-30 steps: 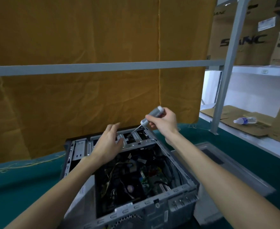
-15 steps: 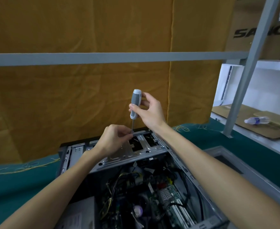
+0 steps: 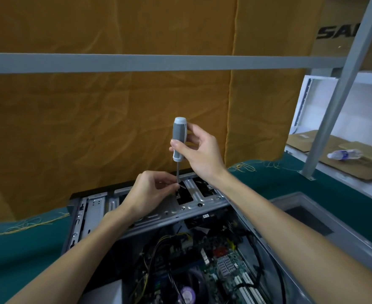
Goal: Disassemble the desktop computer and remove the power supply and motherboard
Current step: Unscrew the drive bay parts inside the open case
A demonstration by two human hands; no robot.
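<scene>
Where the green-covered surface [image 3: 16,255] runs along the left, the open desktop computer [image 3: 180,249] lies at near centre with its uncovered side facing up.

Left hand [image 3: 150,191]: set over the far metal bracket [image 3: 198,202] of the case, fingers [image 3: 169,183] curled and pinching the lower end of the screwdriver shaft; what lies under the tip cannot be told.

Screwdriver [image 3: 179,139]: grey-and-white handle, long axis close to upright, tip pointing down at the bracket, handle end up.

Right hand [image 3: 200,150]: above and to the right of the left hand, thumb and fingers wrapped round the handle, thumb at its left side.

Motherboard [image 3: 213,266]: flat on the case floor, nearer than both hands, touched by neither. Yellow and black cables [image 3: 165,244] cross its left part; a round fan [image 3: 187,290] sits at the near edge. Both forearms pass above the case interior.

Surroundings: mustard cloth [image 3: 114,128] hangs behind, a grey horizontal bar [image 3: 136,62] across it. Right: a grey panel [image 3: 312,216] lying on the surface beside the case, a slanted shelf post [image 3: 338,95], and a plastic bottle [image 3: 344,154] lying on flattened cardboard [image 3: 356,167] on a white shelf. A printed carton [image 3: 342,29] stands at far right above.
</scene>
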